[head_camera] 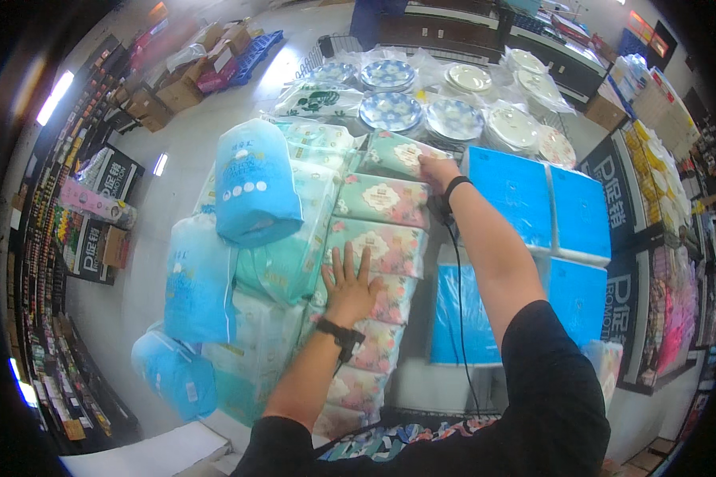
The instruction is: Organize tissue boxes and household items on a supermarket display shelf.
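Several floral tissue packs (383, 200) in pink and green plastic lie in a column before me. My left hand (351, 286) rests on the packs near the middle, fingers spread, palm down. At the far end of the column, my right hand (440, 174) touches the right end of the farthest green floral pack (401, 155); its fingertips are bent over that edge, and whether they grip it is unclear. Left of the column are larger green-and-white packs (283, 262) and blue cotton towel bags (256, 185). Bright blue packs (510, 197) lie to the right.
Stacked blue-patterned plates (391, 111) and white plates (512, 123) in plastic stand beyond the packs. A black cable (460, 298) hangs from my right wrist. Shelves (53, 238) line the left; promotion bins (614, 197) stand right. Cardboard boxes (182, 86) sit at the far left.
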Action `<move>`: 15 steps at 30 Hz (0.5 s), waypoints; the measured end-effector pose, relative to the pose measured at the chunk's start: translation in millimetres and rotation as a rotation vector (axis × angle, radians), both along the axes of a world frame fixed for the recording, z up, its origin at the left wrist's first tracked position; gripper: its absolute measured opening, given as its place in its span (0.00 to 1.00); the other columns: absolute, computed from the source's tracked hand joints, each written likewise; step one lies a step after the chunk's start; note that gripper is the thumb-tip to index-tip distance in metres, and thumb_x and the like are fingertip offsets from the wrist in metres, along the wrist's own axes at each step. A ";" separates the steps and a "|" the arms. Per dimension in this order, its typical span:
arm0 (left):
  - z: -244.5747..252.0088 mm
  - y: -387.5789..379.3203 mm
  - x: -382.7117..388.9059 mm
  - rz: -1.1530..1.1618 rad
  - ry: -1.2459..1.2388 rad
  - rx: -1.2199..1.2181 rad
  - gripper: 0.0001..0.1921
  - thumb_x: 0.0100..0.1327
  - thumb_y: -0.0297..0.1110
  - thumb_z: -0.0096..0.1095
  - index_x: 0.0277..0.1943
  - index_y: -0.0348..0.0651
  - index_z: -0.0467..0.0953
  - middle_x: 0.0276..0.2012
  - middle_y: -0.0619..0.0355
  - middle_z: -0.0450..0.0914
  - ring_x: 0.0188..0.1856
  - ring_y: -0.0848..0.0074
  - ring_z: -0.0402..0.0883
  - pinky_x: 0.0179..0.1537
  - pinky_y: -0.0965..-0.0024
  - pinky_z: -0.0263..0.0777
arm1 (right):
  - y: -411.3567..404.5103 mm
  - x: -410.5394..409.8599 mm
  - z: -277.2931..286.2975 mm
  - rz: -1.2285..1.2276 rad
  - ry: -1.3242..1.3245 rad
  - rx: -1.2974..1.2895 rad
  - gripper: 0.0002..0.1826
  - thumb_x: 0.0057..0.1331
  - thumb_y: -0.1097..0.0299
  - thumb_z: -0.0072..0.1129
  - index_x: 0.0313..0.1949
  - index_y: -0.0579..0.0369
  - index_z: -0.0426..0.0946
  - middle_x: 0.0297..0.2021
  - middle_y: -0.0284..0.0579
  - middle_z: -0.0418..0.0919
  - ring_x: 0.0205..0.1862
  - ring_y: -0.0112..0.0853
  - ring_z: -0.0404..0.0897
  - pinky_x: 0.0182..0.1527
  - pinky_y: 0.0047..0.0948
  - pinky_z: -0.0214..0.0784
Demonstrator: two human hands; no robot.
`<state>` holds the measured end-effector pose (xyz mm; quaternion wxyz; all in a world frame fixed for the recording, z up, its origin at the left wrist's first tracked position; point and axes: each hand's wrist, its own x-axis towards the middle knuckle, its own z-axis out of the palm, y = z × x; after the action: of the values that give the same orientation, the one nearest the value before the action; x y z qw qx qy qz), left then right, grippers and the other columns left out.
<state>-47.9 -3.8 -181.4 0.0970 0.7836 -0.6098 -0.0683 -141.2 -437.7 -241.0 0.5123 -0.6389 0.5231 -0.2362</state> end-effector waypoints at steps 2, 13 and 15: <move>-9.4 29.8 28.8 0.088 -0.055 0.077 0.42 0.70 0.55 0.49 0.78 0.49 0.40 0.77 0.39 0.32 0.77 0.39 0.27 0.68 0.26 0.27 | 47.4 76.4 -4.8 0.179 0.283 -0.226 0.38 0.59 0.35 0.59 0.53 0.58 0.80 0.51 0.59 0.80 0.52 0.44 0.80 0.55 0.38 0.70; 0.2 38.9 38.7 0.112 -0.060 0.070 0.40 0.71 0.55 0.47 0.78 0.47 0.44 0.77 0.38 0.34 0.77 0.39 0.28 0.69 0.29 0.26 | 129.1 135.7 63.0 0.129 0.229 -0.006 0.58 0.52 0.31 0.65 0.67 0.68 0.60 0.61 0.71 0.69 0.63 0.51 0.72 0.63 0.41 0.66; 0.6 36.4 35.9 0.096 -0.072 0.113 0.40 0.71 0.56 0.45 0.78 0.48 0.42 0.77 0.39 0.32 0.77 0.40 0.27 0.69 0.29 0.25 | 133.6 118.5 81.5 0.155 0.298 -0.006 0.63 0.52 0.32 0.66 0.69 0.74 0.50 0.64 0.71 0.66 0.65 0.52 0.70 0.63 0.41 0.65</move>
<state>-12.0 32.5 -180.8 0.0339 0.8182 -0.5697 -0.0695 -22.7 -304.1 -159.5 0.4436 -0.7069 0.5417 -0.1002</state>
